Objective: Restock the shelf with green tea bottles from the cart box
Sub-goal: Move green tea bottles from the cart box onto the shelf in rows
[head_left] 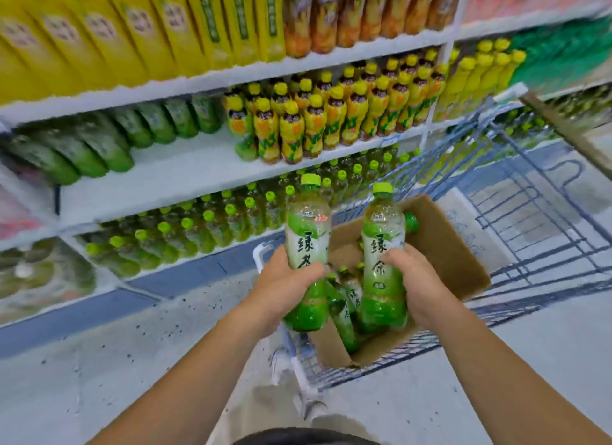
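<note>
Step in hand: transfer from box to shelf, judged to be at the lift-out stage. The left hand point(284, 285) is curled round the lower body of one green tea bottle point(308, 232), held upright over the left edge of the box point(447, 246). The right hand point(417, 279) grips a second bottle point(382, 239) likewise, upright above the box's middle. Further bottles point(344, 309) lie in the box's near end, just below both hands. The box sits at the near end of the cart point(530, 212). Next move, in my judgement: carry both bottles left to the shelf point(185, 173), whose lower board holds matching green-capped stock point(212, 222); the caps must clear the board above.
</note>
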`<act>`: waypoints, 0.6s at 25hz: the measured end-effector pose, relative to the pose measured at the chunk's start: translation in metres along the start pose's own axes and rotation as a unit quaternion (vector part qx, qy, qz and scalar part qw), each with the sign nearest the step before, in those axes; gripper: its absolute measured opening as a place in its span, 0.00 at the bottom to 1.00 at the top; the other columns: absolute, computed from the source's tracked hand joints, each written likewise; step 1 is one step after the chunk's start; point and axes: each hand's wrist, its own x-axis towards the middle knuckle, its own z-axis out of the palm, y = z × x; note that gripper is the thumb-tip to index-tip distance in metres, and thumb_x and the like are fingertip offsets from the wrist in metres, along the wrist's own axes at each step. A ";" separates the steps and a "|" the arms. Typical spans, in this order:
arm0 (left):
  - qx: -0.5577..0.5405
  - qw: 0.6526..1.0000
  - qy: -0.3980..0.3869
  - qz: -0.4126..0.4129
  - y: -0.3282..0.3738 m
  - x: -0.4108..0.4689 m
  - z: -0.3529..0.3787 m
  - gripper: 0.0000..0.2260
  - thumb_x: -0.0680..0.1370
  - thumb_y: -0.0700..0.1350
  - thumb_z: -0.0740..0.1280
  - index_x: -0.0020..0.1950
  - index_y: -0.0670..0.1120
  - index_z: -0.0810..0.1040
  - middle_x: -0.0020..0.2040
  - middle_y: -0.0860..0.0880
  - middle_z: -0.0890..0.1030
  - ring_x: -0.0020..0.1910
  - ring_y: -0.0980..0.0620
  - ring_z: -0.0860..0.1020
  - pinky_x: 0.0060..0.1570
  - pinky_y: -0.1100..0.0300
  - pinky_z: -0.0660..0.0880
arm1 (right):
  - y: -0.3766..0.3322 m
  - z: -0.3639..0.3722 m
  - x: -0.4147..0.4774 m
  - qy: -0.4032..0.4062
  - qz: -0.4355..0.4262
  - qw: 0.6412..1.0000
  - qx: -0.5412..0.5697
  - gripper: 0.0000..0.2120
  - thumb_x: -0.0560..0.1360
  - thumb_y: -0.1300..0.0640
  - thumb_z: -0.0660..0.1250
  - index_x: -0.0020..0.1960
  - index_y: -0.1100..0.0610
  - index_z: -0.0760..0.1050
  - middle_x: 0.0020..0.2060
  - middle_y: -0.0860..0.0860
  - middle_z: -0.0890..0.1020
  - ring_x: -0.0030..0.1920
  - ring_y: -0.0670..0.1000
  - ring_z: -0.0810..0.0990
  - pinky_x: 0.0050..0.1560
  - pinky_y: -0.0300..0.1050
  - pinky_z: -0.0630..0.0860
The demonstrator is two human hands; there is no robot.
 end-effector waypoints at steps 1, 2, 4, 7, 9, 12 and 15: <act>-0.010 1.000 0.021 0.005 0.001 -0.014 -0.008 0.10 0.75 0.45 0.74 0.53 0.56 0.78 0.49 0.49 0.85 0.49 0.47 0.84 0.54 0.43 0.81 | -0.002 0.014 -0.005 -0.010 -0.006 1.000 0.012 0.18 0.71 0.53 0.71 0.60 0.54 0.77 0.53 0.60 0.81 0.47 0.61 0.83 0.45 0.61 0.82; -0.021 0.999 0.044 0.012 0.003 -0.029 -0.018 0.10 0.75 0.47 0.74 0.53 0.56 0.78 0.49 0.51 0.85 0.49 0.49 0.84 0.53 0.45 0.81 | -0.006 0.031 -0.011 -0.027 -0.018 0.999 0.013 0.15 0.73 0.54 0.69 0.59 0.55 0.76 0.51 0.60 0.82 0.45 0.60 0.83 0.43 0.56 0.81; -0.042 0.995 0.084 0.017 0.002 -0.051 -0.038 0.12 0.74 0.50 0.75 0.55 0.57 0.78 0.50 0.53 0.85 0.48 0.52 0.84 0.52 0.48 0.82 | -0.009 0.058 -0.019 -0.073 -0.031 0.997 0.003 0.09 0.77 0.57 0.67 0.57 0.55 0.76 0.48 0.59 0.83 0.43 0.58 0.84 0.42 0.53 0.80; -0.051 0.992 0.116 0.020 -0.006 -0.075 -0.076 0.12 0.74 0.51 0.75 0.56 0.56 0.78 0.50 0.52 0.85 0.50 0.50 0.84 0.53 0.47 0.81 | -0.014 0.109 -0.038 -0.126 -0.038 0.991 -0.038 0.25 0.72 0.49 0.72 0.67 0.53 0.73 0.57 0.56 0.83 0.53 0.58 0.84 0.52 0.60 0.81; -0.059 0.989 0.133 0.026 -0.008 -0.084 -0.104 0.11 0.75 0.51 0.75 0.55 0.56 0.78 0.50 0.52 0.85 0.49 0.50 0.84 0.51 0.49 0.82 | -0.015 0.142 -0.043 -0.136 -0.040 0.988 -0.057 0.41 0.65 0.42 0.75 0.74 0.51 0.65 0.67 0.55 0.77 0.61 0.59 0.80 0.57 0.64 0.80; -0.071 0.984 0.158 0.037 -0.008 -0.084 -0.155 0.11 0.75 0.50 0.75 0.55 0.54 0.78 0.49 0.51 0.85 0.48 0.51 0.84 0.50 0.50 0.81 | -0.024 0.195 -0.046 -0.153 -0.050 0.984 -0.071 0.33 0.71 0.47 0.73 0.72 0.54 0.68 0.62 0.55 0.80 0.56 0.58 0.82 0.52 0.59 0.82; -0.073 0.982 0.171 0.045 -0.008 -0.075 -0.214 0.13 0.74 0.50 0.75 0.57 0.54 0.79 0.49 0.52 0.85 0.48 0.52 0.84 0.50 0.51 0.81 | -0.031 0.249 -0.038 -0.170 -0.053 0.982 -0.063 0.15 0.77 0.56 0.69 0.63 0.55 0.75 0.50 0.56 0.84 0.47 0.57 0.84 0.45 0.52 0.81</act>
